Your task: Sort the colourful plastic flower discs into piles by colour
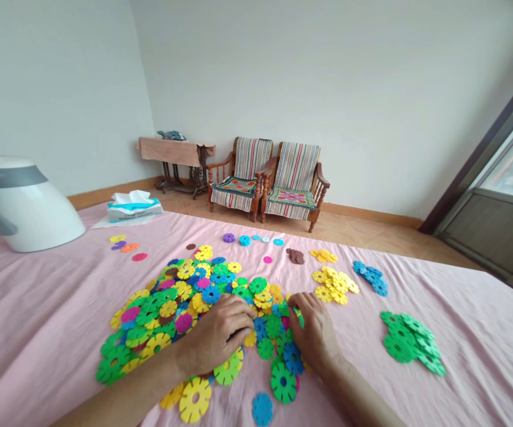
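A large loose pile of notched plastic snowflake discs (156,302), in yellow, green, blue, pink and brown, lies on the pink cloth in the head view. My left hand (218,335) rests over the right part of this pile, fingers curled down; whatever lies under its fingertips is hidden. My right hand (314,332) is at the pile's right edge, fingers bent. Between its fingers and thumb shows part of a green snowflake disc (299,318). Nearer to me are a yellow disc (195,400), a green disc (283,382) and a blue disc (262,409).
Separate groups of yellow discs (336,284), blue discs (370,277), green discs (410,338) and brown discs (295,256) lie to the right. Purple and blue discs line the back. A white jug (42,207) and a tissue pack (134,209) stand at left. Two armchairs (292,178) are beyond.
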A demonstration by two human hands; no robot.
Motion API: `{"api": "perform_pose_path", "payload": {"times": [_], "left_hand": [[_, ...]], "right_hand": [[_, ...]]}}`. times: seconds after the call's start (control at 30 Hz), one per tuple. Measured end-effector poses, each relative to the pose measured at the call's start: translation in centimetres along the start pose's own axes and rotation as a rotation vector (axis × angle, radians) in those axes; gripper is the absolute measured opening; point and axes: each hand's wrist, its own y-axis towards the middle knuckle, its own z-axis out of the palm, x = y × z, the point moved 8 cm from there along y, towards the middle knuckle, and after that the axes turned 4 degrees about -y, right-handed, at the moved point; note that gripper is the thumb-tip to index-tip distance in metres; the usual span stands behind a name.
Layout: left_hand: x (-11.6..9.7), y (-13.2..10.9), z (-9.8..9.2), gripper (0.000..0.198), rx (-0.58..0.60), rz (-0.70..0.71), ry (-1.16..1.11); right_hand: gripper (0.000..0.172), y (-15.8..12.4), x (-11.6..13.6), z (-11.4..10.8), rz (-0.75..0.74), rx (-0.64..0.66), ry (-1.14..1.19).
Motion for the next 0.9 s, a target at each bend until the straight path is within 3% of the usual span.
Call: {"api": "perform_pose_path", "payload": {"times": [0.2,0.47,0.57,0.73,0.9], "left_hand": [[0.0,0.0,0.1,0.017,0.009,0.000,-0.001],[0.2,-0.1,0.2,0.017,0.012,0.009,-0.003],[0.2,-0.1,0.2,0.016,0.006,0.017,-0.003],[0.0,-0.1,0.0,0.015,0.006,0.007,0.006],[-0.8,-0.2,0.3,0.017,0.045,0.072,0.036]], "right_hand": [[0.014,-0.3,0.2,0.6,-0.007,0.074,0.025],[0.008,0.1,-3.0,-0.2,0.182,-0.043,0.124],[0.010,0.0,-2.2,-0.3,0.152,-0.046,0.139],[0.012,-0.3,0.0,0.4,0.054,0.055,0.215],[0.018,-0.5,-2.0,0.4,0.149,-0.012,0.212]]}}
